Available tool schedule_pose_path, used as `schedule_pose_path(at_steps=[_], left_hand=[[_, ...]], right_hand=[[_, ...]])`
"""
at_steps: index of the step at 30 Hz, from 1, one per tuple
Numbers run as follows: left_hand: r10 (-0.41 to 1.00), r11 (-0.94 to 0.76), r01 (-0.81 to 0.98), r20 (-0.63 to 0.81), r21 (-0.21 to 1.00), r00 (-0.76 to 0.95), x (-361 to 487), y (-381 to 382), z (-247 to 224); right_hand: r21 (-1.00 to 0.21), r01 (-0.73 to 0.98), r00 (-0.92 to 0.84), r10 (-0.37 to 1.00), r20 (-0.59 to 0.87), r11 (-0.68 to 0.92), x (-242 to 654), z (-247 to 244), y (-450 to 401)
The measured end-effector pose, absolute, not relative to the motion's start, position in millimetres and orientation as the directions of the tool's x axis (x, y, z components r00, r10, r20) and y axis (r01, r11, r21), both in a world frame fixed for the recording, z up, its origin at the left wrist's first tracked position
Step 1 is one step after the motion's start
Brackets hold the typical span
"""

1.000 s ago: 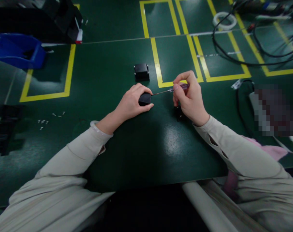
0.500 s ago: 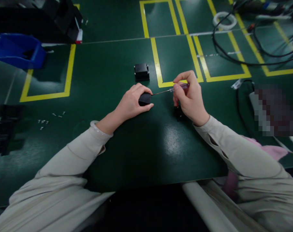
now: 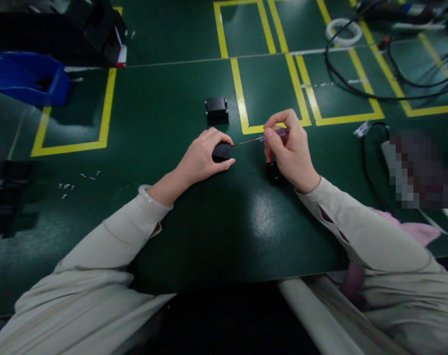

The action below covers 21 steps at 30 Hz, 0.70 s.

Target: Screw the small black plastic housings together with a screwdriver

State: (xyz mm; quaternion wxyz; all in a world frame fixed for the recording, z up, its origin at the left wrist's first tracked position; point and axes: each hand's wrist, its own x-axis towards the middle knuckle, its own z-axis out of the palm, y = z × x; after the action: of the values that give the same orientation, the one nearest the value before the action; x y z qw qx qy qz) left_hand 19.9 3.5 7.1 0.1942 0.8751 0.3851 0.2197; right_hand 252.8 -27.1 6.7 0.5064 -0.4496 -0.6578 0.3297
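My left hand (image 3: 204,157) is closed round a small black block (image 3: 221,152) on the green table, thumb on the near side and fingers on the far side. In my right hand (image 3: 288,148) is a screwdriver (image 3: 282,132) with a clear purplish handle, pinched between thumb and fingers. Its thin shaft points left, and the tip meets the block's right end; the exact contact spot is too small to make out. A second black block (image 3: 217,110) with metal screws at its sides stands just beyond my left hand. Another black part (image 3: 273,172) lies partly hidden below my right hand.
Several small screws (image 3: 66,186) lie on the left of the table, near dark parts (image 3: 2,197). A blue bin (image 3: 29,81) stands at the far left. Cables (image 3: 335,74) and a white tape ring (image 3: 343,32) are at the back right. Yellow tape (image 3: 242,108) marks rectangles.
Almost nothing differs. My right hand shifts very slightly around the screwdriver, while the block and my left hand stay in place.
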Motion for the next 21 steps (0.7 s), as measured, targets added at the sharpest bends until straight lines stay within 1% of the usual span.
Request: schedule_pose_path(at_steps=[8, 21], left_hand=[[0.762, -0.624, 0.596, 0.225, 0.506, 0.607, 19.8, 3.4, 7.6], [0.750, -0.644, 0.587, 0.254, 0.492, 0.610, 20.1, 3.8, 6.3]], right_hand=[[-0.883, 0.288, -0.091, 0.929, 0.360, 0.370, 253.7, 5.9, -27.6], [-0.890, 0.271, -0.067, 0.929, 0.363, 0.367, 251.4, 10.0, -28.5]])
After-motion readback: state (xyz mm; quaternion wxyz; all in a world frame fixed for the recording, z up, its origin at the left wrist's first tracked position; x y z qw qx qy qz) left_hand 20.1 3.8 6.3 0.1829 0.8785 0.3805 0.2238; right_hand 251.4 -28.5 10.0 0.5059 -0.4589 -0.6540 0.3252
